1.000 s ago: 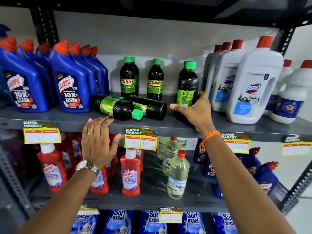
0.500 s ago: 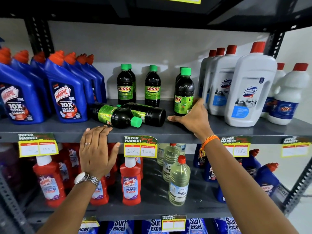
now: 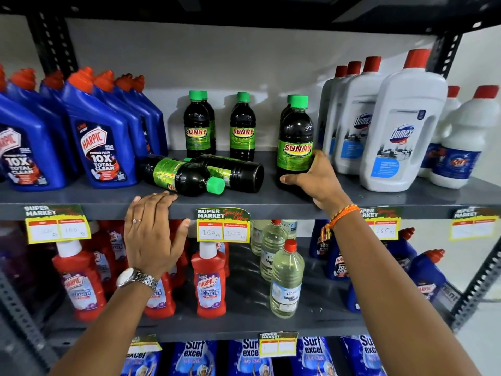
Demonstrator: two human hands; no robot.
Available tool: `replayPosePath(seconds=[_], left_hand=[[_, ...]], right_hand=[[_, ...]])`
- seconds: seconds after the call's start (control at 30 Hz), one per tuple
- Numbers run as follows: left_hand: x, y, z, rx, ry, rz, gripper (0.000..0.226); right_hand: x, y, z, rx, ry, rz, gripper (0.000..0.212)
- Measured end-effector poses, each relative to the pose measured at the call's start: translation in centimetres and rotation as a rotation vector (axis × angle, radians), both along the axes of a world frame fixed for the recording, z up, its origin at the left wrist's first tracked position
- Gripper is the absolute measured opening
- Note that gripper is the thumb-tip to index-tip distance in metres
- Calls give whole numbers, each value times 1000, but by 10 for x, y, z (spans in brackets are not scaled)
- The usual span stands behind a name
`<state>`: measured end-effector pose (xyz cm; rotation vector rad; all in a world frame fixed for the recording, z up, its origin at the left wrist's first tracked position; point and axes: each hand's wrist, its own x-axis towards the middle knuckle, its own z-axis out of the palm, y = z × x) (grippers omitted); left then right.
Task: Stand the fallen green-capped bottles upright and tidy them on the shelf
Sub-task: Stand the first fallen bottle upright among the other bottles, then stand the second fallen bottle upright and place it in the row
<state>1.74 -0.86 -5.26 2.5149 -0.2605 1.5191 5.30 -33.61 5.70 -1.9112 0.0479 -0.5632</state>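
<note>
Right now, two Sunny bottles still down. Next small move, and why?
Probably let the right hand release the upright Sunny bottle, which already stands, and move to the nearer fallen bottle, whose green cap points at the shelf edge. The left hand only rests there, empty.

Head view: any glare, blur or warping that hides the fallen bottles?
Head view: fallen bottles sharp, only faint sheen; wide-angle bend bows the shelf edge and tilts the uprights; price tags smeared toward the right edge; bottle shadows on the back wall.
</note>
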Motion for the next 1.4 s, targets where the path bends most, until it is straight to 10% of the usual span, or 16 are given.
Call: replayPosePath(seconds=[0.23,0.43,0.67,0.83,0.97,1.2,1.4], left_hand=[[-3,1,1,8,9,0,54],[-5,1,3,16,10,-10,53],[-8,4,5,28,55,-17,50],[-6,8,8,34,71,-55,49],[-4,11,6,43,78,-72,50],[1,13,3,68,40,-76,49],[5,12,0,74,12,-64,51]], right_hand=[[-10,7,4,66,-34,13,95],[-53,68,18,-248,-729,-281,51],[-17,128,75,-825,202,266,74],[7,144,89,-1013,494,353,69],[10,146,79,-938,370,294,36],[-3,136,53,-305,-127,73,55],[-10,123,22,83,-159,113,53]])
